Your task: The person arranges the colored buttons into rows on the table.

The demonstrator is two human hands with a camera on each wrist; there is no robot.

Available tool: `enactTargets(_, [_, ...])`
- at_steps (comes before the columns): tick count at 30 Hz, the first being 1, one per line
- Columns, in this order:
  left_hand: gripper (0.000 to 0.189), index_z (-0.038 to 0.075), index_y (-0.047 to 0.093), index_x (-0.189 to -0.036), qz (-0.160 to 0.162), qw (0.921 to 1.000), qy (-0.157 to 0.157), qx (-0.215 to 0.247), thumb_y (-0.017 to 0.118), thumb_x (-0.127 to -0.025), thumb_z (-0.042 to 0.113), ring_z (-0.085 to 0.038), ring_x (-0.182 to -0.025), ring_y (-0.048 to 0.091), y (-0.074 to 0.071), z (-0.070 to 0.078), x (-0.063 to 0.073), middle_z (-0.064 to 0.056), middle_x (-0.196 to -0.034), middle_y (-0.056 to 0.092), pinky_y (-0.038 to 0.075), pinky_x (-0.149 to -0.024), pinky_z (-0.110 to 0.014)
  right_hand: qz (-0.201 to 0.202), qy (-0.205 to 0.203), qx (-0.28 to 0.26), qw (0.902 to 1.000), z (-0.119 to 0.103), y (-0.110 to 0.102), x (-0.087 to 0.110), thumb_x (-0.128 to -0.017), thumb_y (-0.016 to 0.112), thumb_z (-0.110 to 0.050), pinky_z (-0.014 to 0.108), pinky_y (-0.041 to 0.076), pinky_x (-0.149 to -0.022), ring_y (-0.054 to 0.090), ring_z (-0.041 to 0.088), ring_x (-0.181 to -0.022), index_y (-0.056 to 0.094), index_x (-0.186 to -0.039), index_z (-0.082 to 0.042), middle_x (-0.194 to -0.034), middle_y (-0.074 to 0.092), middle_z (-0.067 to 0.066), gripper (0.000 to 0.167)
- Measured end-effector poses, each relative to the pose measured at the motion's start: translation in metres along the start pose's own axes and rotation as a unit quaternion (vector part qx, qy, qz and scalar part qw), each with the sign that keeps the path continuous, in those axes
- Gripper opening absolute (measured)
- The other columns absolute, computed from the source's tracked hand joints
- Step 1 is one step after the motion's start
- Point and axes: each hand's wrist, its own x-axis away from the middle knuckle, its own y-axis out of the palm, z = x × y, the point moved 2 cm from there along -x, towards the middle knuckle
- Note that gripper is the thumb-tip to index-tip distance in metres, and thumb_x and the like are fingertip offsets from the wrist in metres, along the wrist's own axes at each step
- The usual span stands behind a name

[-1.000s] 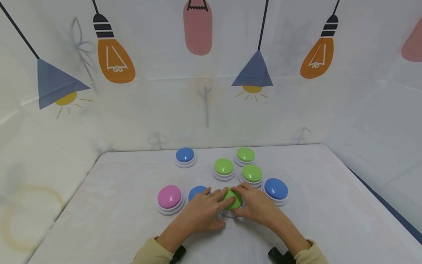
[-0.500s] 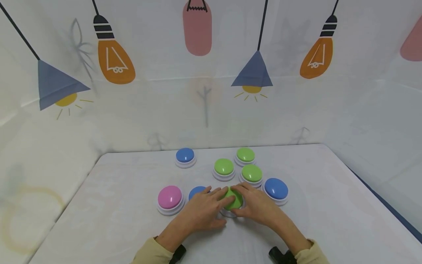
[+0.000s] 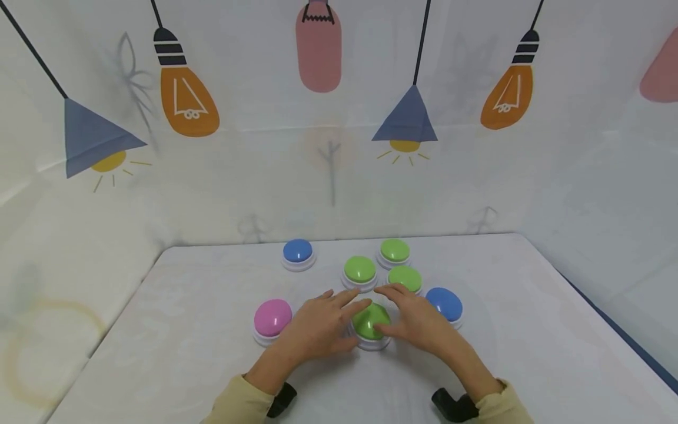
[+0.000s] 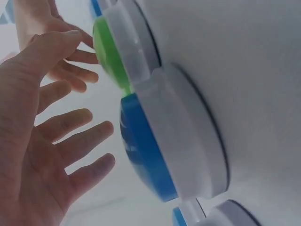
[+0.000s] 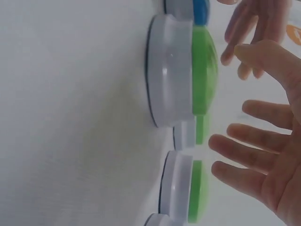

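Both hands hover over the front green push button (image 3: 367, 321), which has a domed cap on a round white base. My left hand (image 3: 316, 327) comes from the left with its fingers spread and apart from the cap. On the other side, my right hand (image 3: 421, 323) holds nothing, its fingers loosely extended. Both wrist views show gaps between fingertips and caps. A blue button (image 4: 146, 148) stands beside the green one in the left wrist view; in the head view my left hand hides it. Left of that hand sits a pink button (image 3: 272, 318).
Behind the hands stand several more buttons on the white table (image 3: 201, 294): a green one (image 3: 360, 269), another green one (image 3: 405, 277), a far green one (image 3: 394, 250), a right blue one (image 3: 444, 303) and a back blue one (image 3: 298, 251). A printed curtain (image 3: 254, 176) hangs behind.
Both hands have lifted off the front green button and drawn apart, their fingers spreading. Earlier, their fingers were on its cap. The buttons stand where they were.
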Motion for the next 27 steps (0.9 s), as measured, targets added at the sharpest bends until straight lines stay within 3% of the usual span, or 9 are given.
enactTargets(5, [0.071,0.021,0.051,-0.144,0.005,0.9993,-0.03,0.019,0.074,-0.083,0.049,-0.03,-0.116,0.064,-0.008,-0.008,-0.005,-0.008,-0.145,0.053,0.052,-0.099,-0.045,0.014,-0.009,-0.02,0.9997,0.003,-0.005,-0.009,-0.082,0.08,-0.033,0.048,0.055,-0.09,0.062,0.032,-0.115,0.056,-0.137,-0.01,-0.135,0.056,0.012,0.064])
enactTargets(10, [0.071,0.023,0.049,-0.146,0.01,0.9978,-0.06,0.028,0.072,-0.085,0.051,-0.039,-0.113,0.064,-0.01,-0.015,-0.01,-0.007,-0.147,0.052,0.057,-0.088,-0.048,0.016,-0.004,-0.038,0.9992,0.008,-0.007,-0.019,-0.085,0.077,-0.034,0.051,0.053,-0.094,0.058,0.034,-0.122,0.055,-0.139,-0.009,-0.141,0.053,0.015,0.063])
enactTargets(22, [0.071,0.02,0.049,-0.145,0.022,0.9913,-0.114,0.062,0.074,-0.084,0.047,-0.032,-0.108,0.067,-0.003,-0.028,-0.022,-0.008,-0.149,0.049,0.06,-0.071,-0.041,0.023,-0.011,-0.052,0.9983,0.02,-0.006,-0.04,-0.087,0.076,-0.03,0.058,0.044,-0.103,0.047,0.04,-0.134,0.047,-0.146,-0.009,-0.147,0.047,0.018,0.069])
enactTargets(27, [0.071,0.018,0.048,-0.146,0.011,0.9889,-0.124,0.08,0.073,-0.086,0.045,-0.031,-0.111,0.066,-0.001,-0.036,-0.027,-0.01,-0.15,0.047,0.059,-0.073,-0.042,0.019,-0.014,-0.044,0.9987,0.022,-0.006,-0.052,-0.086,0.076,-0.028,0.058,0.046,-0.102,0.05,0.041,-0.129,0.043,-0.148,-0.008,-0.146,0.046,0.02,0.073])
